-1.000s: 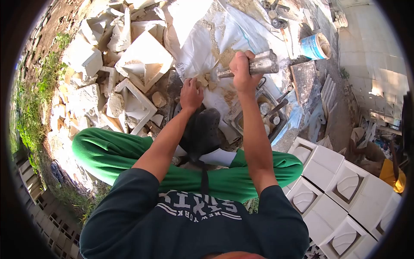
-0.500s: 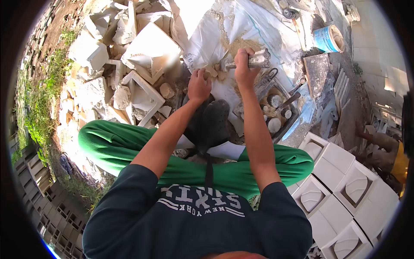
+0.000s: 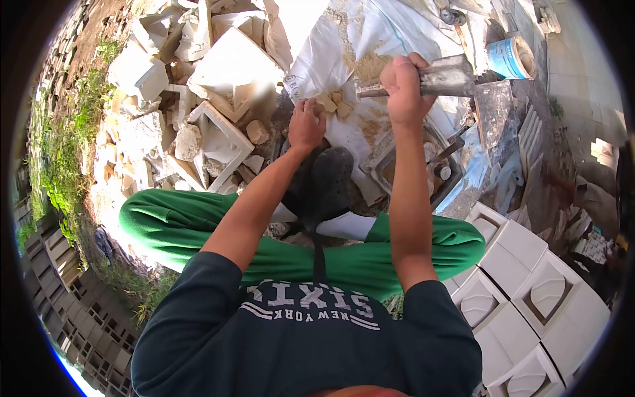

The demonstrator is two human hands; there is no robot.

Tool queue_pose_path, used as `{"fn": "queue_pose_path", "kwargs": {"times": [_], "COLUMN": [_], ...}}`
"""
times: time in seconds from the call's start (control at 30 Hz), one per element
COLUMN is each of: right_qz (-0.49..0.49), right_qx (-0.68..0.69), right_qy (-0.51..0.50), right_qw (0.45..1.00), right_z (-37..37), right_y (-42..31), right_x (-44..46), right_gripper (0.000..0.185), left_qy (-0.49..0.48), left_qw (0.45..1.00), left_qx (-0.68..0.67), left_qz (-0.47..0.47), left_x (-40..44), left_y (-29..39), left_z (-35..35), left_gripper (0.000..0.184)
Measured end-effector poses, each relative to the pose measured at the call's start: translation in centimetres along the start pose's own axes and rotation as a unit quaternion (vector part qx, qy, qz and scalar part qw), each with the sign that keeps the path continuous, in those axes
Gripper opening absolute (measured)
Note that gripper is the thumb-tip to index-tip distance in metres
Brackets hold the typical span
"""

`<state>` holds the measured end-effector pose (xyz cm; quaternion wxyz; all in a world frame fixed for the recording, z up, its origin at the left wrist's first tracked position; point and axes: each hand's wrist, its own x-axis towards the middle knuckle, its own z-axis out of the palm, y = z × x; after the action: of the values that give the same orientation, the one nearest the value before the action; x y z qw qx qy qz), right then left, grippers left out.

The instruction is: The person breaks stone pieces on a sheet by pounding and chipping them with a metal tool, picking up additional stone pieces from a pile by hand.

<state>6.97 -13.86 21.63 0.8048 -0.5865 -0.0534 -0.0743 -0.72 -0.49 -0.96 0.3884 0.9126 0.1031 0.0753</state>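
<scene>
My right hand (image 3: 406, 96) is raised above the white sheet (image 3: 370, 122), its fingers wrapped round a grey, crusted tool (image 3: 447, 76). The tool has a thick blunt head on the right and a narrow end pointing left. My left hand (image 3: 307, 126) rests low over the black shoe (image 3: 332, 173), its fingertips at small beige lumps (image 3: 340, 104). Whether its fingers grip a lump cannot be made out. Sandy crumbs (image 3: 376, 65) lie on the sheet beyond the lumps.
Broken white casts (image 3: 231, 73) are heaped at the left. A tray (image 3: 440, 173) with cylindrical pieces is partly behind my right forearm. A blue-and-white bucket (image 3: 506, 58) lies at the upper right. White moulded blocks (image 3: 506, 250) stand at the lower right.
My right hand has swung up and to the right with the tool, after being lower near the lumps. My left hand has stayed by the lumps. The person in yellow at the right has moved out of clear view.
</scene>
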Motion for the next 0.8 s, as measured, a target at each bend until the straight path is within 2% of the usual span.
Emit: {"fn": "queue_pose_path", "kwargs": {"times": [0.03,0.07,0.1,0.23,0.3,0.33,0.4,0.43,0.5,0.63,0.8], "right_qz": [-0.002,-0.074,-0.028,-0.016,-0.044,-0.062,-0.069,-0.069,-0.103,-0.064,-0.051], "right_qx": [-0.009,-0.054,-0.007,-0.032,0.008,0.034,0.11,0.11,0.008,-0.052,-0.068], "right_qy": [0.006,0.061,0.066,0.054,0.035,0.04,0.025,0.023,0.007,0.02,0.011], "right_qw": [1.0,0.994,0.997,0.998,0.998,0.997,0.991,0.991,0.995,0.996,0.996], "right_z": [-1.2,-1.7,-2.2,-2.3,-1.7,-1.6,-2.2,-2.0,-1.8,-4.3,-3.2], "right_y": [4.8,8.7,8.4,5.2,2.2,0.6,-0.8,-1.7,-3.2,5.8,2.9], "right_x": [0.0,-0.3,0.3,1.8,1.8,1.5,0.9,0.6,0.2,-1.4,-0.3], "right_gripper": [0.027,0.028,0.03,0.031,0.034,0.031,0.013,0.013,0.034,0.029,0.029], "left_qy": [0.002,0.003,-0.004,-0.01,-0.001,-0.008,0.004,0.005,-0.008,-0.012,-0.012], "left_qw": [1.0,1.0,1.0,1.0,1.0,1.0,1.0,1.0,1.0,1.0,1.0], "left_qx": [0.001,0.001,0.002,0.01,0.002,0.002,0.003,0.002,0.004,0.008,-0.001], "left_qz": [-0.005,-0.008,-0.002,0.003,0.003,-0.001,0.008,0.007,-0.008,-0.004,-0.008], "left_x": [0.0,0.0,0.0,-0.9,-0.2,-0.4,-0.2,-0.2,-0.2,-0.3,-0.3], "left_y": [0.3,0.5,0.5,0.0,0.0,0.0,0.2,0.3,0.5,0.4,0.5], "left_z": [-0.2,-0.3,-0.3,-0.4,0.1,0.1,0.1,0.1,-0.1,0.0,-0.2], "left_gripper": [0.041,0.041,0.041,0.04,0.039,0.039,0.04,0.04,0.041,0.042,0.044]}}
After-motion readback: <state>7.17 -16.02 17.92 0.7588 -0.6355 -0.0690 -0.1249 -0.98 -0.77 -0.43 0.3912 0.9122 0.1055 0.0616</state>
